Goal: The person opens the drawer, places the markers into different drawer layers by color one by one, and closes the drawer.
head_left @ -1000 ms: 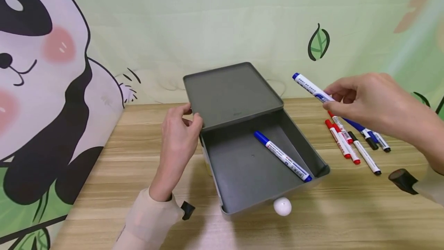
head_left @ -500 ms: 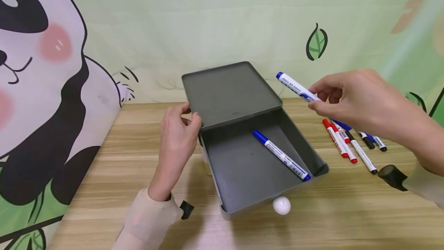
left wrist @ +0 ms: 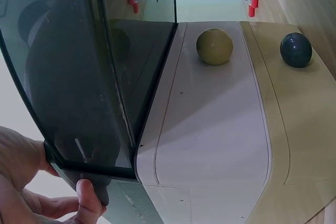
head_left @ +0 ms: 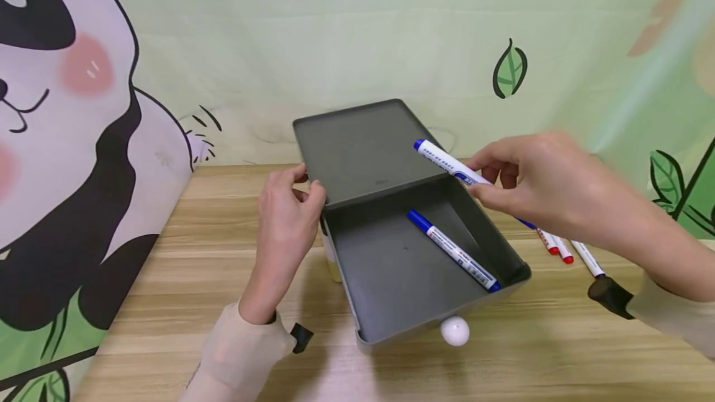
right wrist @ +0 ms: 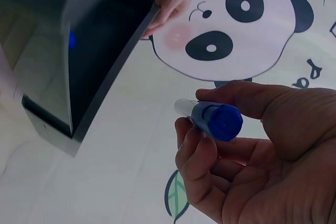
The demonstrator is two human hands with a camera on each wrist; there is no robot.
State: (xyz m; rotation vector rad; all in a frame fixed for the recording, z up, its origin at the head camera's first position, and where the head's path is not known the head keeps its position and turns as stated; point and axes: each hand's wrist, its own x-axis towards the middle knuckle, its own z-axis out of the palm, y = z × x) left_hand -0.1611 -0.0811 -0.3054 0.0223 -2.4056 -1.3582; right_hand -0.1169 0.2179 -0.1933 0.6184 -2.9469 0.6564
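My right hand (head_left: 536, 185) pinches a blue whiteboard marker (head_left: 447, 163) between thumb and fingers, held in the air over the right rim of the grey box (head_left: 385, 278). Its blue end faces the camera in the right wrist view. A second blue marker (head_left: 455, 252) lies slanted inside the box. With thumb and forefinger, my left hand (head_left: 287, 216) grips the box at its left edge, beside the rimmed grey panel (head_left: 368, 151) behind the compartment. The exact contact of the left fingertips is partly hidden.
A white round knob (head_left: 455, 331) shows at the box's front. Yellowish (left wrist: 214, 46) and dark (left wrist: 296, 50) knobs show on its pale and tan parts. Red-ended markers (head_left: 550, 244) and a black-ended one (head_left: 588, 258) lie right on the wooden table (head_left: 240, 234), partly behind my right arm.
My right hand has moved left with the marker, from above the pile on the table to the box's right rim, dipping slightly. The left hand and box have stayed in place.
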